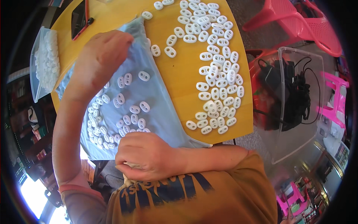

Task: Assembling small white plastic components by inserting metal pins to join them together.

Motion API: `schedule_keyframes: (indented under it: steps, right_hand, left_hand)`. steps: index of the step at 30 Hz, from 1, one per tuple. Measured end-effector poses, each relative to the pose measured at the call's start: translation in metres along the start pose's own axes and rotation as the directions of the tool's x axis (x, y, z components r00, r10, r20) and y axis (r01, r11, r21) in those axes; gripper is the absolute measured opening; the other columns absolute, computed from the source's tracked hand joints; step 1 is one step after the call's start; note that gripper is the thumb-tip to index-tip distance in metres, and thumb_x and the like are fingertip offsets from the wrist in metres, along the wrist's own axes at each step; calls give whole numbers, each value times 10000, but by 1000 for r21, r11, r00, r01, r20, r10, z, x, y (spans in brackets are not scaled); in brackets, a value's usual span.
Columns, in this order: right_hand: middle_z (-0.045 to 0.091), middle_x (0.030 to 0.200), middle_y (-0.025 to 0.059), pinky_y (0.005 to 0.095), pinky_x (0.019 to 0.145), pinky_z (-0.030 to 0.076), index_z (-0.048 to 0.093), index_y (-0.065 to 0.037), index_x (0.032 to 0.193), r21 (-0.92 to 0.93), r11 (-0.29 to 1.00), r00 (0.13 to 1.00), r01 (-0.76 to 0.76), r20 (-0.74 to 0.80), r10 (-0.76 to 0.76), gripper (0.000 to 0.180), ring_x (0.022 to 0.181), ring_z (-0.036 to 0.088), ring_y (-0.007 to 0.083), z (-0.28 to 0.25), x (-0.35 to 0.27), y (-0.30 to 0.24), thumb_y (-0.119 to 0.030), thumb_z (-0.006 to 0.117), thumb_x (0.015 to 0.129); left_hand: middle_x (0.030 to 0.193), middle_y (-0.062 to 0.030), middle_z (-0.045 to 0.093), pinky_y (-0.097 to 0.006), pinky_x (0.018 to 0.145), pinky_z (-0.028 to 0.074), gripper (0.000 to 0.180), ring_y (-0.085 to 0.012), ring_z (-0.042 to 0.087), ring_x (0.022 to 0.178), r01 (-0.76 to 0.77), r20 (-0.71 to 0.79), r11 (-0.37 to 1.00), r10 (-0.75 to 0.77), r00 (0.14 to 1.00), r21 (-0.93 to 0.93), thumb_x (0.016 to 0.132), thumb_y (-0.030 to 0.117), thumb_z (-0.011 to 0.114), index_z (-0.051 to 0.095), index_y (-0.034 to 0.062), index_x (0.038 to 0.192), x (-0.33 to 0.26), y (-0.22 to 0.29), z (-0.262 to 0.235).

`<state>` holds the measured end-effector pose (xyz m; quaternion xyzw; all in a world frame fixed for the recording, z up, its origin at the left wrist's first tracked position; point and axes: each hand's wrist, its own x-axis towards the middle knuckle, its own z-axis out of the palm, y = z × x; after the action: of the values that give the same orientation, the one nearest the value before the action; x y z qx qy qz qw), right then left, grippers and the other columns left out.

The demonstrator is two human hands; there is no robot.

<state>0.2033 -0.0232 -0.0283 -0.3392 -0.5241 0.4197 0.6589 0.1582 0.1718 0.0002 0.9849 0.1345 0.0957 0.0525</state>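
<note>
A grey-blue cloth (pixel 160 93) lies over the left part of the yellow table, with several small white oval two-hole pieces (pixel 144 106) scattered on it. My left hand (pixel 104 56) is over the cloth's far part, fingers curled closed; whatever they hold is hidden beneath the hand. Close to my body, at the cloth's near edge, my right hand (pixel 147 155) is closed in a fist. A pale bit shows between its fingers, too small to name. Many more white two-hole pieces (pixel 222 93) lie in a long band on the table's right side.
At the far left stands a clear plastic tub (pixel 36 80) filled with white pieces. A dark phone with a red edge (pixel 79 20) lies at the table's far left. Right of the yellow table (pixel 179 78) are a clear bin (pixel 298 138) with black cables and a red plastic chair (pixel 291 18).
</note>
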Motion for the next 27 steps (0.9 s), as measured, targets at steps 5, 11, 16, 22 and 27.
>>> schedule_keyframes:
  steps: [5,11,16,22,27]
  right_hand:
    - [508,660,67,341,510,391,507,-53,706,13,1000,998,-2,-65,2,162,589,506,251,0,-1,2,8,649,659]
    - [518,660,70,339,505,397,517,-50,716,52,999,998,-12,-60,15,159,584,514,256,-2,-1,-1,9,655,664]
    - [563,699,65,324,527,408,570,-41,767,97,995,998,-34,-53,39,133,598,540,228,-2,0,0,11,655,677]
    - [563,769,51,257,637,424,573,-28,835,285,877,901,-386,-86,425,79,695,535,138,-6,3,-15,16,604,777]
    - [544,823,-6,197,672,400,553,-15,931,496,719,841,-488,44,540,66,734,486,55,0,6,-17,-41,559,871]
  left_hand:
    - [792,-58,618,-212,610,451,89,-113,568,672,419,-24,683,-538,842,-598,837,19,566,595,-9,916,-21,24,-14]
    - [776,-72,588,-190,554,408,122,-88,505,611,400,31,335,-732,681,-853,836,-23,487,586,-38,905,-76,61,-28]
    - [781,-83,515,-196,543,378,138,-106,456,626,254,39,143,-801,598,-957,772,-2,485,592,-29,855,-120,98,-21]
    - [833,-93,539,-214,584,407,203,-118,511,703,187,127,0,-733,668,-982,743,-89,494,588,-33,914,-147,122,-25]
    - [872,-21,554,-183,666,424,185,-50,526,773,-58,237,-349,-739,631,-935,820,-59,564,512,15,981,-152,132,-23]
